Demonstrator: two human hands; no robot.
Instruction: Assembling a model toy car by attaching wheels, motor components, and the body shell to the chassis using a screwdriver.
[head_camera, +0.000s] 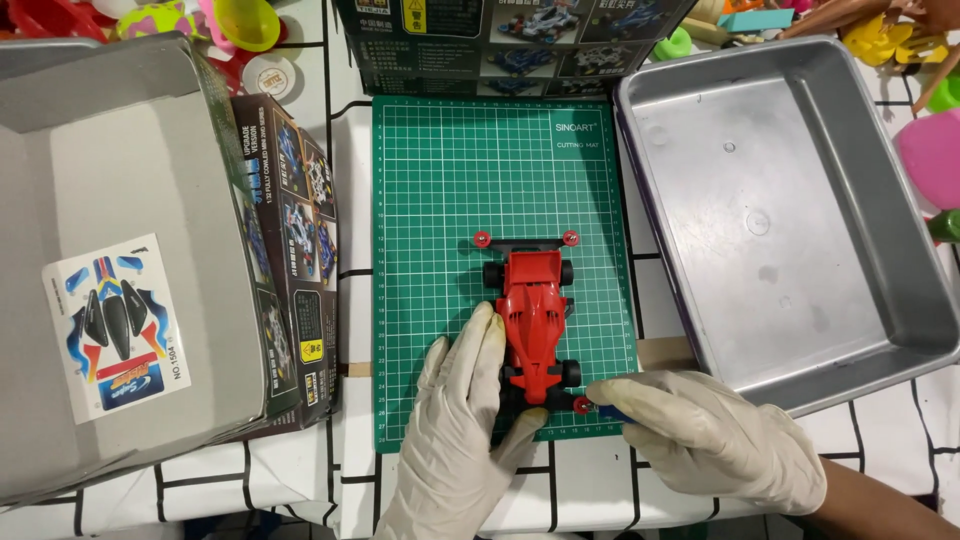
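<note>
Red toy race car (532, 320) sits lengthwise on a green cutting mat (450, 180), nose pointing away from both hands. The gloved left hand (460, 420) lies against the car's side with its grip loosely open, fingers straight along the body, clasping nothing. The gloved right hand (705, 435) touches the car's near corner with its fingertips, grip barely parted around something small and blue. Beyond the right hand lies a metal tray (900, 200); beyond the left hand an open cardboard box (120, 170) holds a sticker sheet (115, 325).
</note>
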